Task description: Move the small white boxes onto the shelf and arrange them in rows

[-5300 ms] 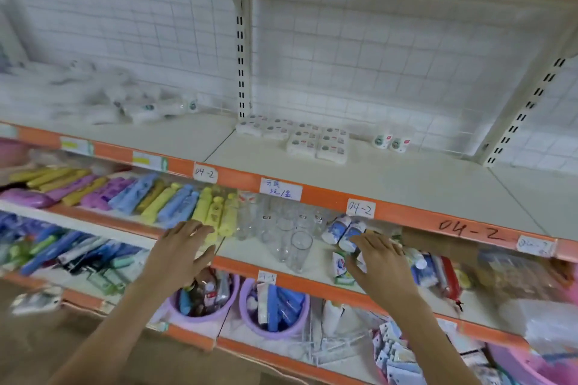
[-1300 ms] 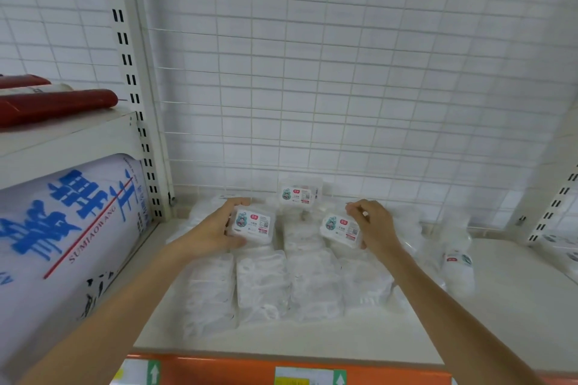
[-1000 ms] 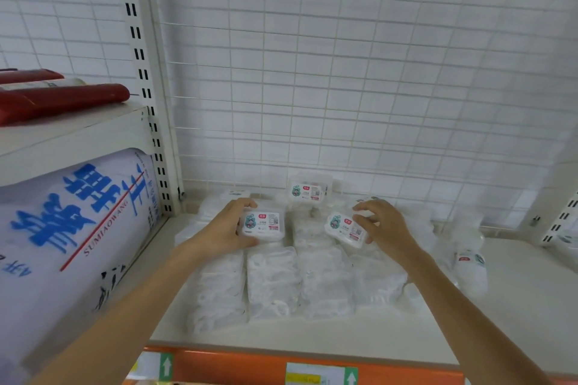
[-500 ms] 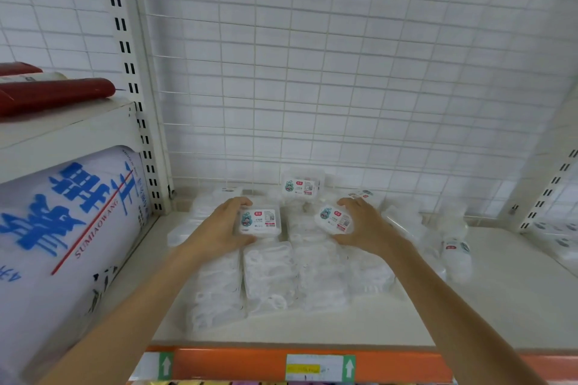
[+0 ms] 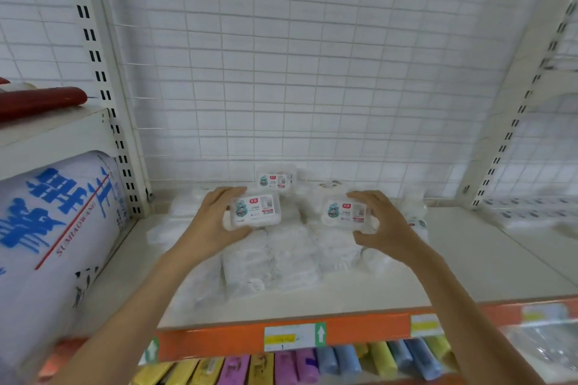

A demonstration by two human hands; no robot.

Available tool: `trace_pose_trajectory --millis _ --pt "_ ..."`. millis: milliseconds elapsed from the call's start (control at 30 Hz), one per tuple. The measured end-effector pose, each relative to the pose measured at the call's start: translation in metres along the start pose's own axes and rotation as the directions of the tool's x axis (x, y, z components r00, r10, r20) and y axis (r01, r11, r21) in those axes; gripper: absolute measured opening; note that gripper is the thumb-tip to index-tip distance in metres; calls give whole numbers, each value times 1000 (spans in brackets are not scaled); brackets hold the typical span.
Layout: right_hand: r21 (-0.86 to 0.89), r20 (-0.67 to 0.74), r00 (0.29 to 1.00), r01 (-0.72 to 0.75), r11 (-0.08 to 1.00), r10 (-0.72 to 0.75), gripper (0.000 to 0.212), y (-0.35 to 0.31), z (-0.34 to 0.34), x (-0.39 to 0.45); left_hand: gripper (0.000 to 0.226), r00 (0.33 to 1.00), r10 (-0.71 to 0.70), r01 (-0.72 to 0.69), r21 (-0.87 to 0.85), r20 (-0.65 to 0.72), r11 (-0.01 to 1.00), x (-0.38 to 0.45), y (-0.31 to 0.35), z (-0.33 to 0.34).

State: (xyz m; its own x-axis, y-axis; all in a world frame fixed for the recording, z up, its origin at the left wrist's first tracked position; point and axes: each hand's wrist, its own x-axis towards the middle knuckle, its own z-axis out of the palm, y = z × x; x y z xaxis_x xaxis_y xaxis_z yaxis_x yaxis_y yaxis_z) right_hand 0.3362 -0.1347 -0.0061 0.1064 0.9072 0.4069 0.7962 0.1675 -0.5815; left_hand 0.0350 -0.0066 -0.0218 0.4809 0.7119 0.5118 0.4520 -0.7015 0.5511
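Each hand holds one small white box with a printed label above the white shelf (image 5: pixel 312 300). My left hand (image 5: pixel 212 222) grips a box (image 5: pixel 256 211) from its left side. My right hand (image 5: pixel 386 223) grips another box (image 5: pixel 345 212) from its right side. Below both boxes lie several white boxes (image 5: pixel 281 259) in rows on the shelf. A third labelled box (image 5: pixel 275 179) sits on top of the pile at the back, near the wire grid.
A big white roll with blue letters (image 5: pixel 53 237) fills the left bay beside the slotted upright (image 5: pixel 106 87). A red roll (image 5: pixel 40 101) lies on the ledge above it. More white packs (image 5: pixel 416 216) sit right of the pile. Coloured packs (image 5: pixel 312 366) lie under the orange shelf edge (image 5: pixel 281 334).
Both hands have drawn slightly toward me with their boxes, and the right hand's box now faces up with its label showing. Five seconds ago both hands were at a lower shelf.
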Motion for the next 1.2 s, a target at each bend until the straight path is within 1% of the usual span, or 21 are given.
trace_pose_trajectory --millis 100,200,267,367,433,633,733,800,867,933,1000,1100,1200 --pt "0 -46 999 2 1000 -2 68 14 -29 -41 71 1000 15 -14 -80 21 997 -14 28 25" --pt "-12 -134 990 -38 999 36 64 31 -57 -86 68 999 44 -38 -171 30 985 -23 59 61" --pt "-53 -196 979 -60 997 49 63 44 -77 -119 67 996 56 -41 -222 65 974 -29 84 89" --pt "-90 -271 952 -171 981 141 64 68 -112 -175 66 986 91 -48 -286 137 957 -37 130 133" --pt "-109 -305 936 -219 969 177 65 82 -137 -217 64 976 147 -87 -326 163 941 -41 162 166" --pt "-107 -420 832 -442 891 362 67 126 -208 -341 65 931 241 -97 -450 274 887 -48 263 268" --pt "-45 -475 765 -514 857 434 68 142 -238 -388 60 899 300 -124 -471 319 873 -48 306 308" --pt "-7 -493 726 -555 832 480 68 153 -258 -413 61 876 328 -127 -487 354 864 -46 332 333" --pt "-9 -509 703 -582 813 497 68 168 -276 -431 66 864 348 -141 -490 363 860 -40 354 358" --pt "-10 -518 684 -605 796 513 69 185 -294 -442 65 865 356 -163 -474 353 865 -30 374 384" --pt "-20 -523 681 -611 792 512 71 205 -312 -445 65 864 366 -179 -469 345 865 -16 392 406" --pt "-20 -514 684 -612 790 517 69 239 -340 -436 66 873 358 -169 -484 331 858 9 413 438" --pt "-85 -486 715 -611 787 503 69 276 -370 -415 65 890 344 -180 -462 299 868 37 429 470"
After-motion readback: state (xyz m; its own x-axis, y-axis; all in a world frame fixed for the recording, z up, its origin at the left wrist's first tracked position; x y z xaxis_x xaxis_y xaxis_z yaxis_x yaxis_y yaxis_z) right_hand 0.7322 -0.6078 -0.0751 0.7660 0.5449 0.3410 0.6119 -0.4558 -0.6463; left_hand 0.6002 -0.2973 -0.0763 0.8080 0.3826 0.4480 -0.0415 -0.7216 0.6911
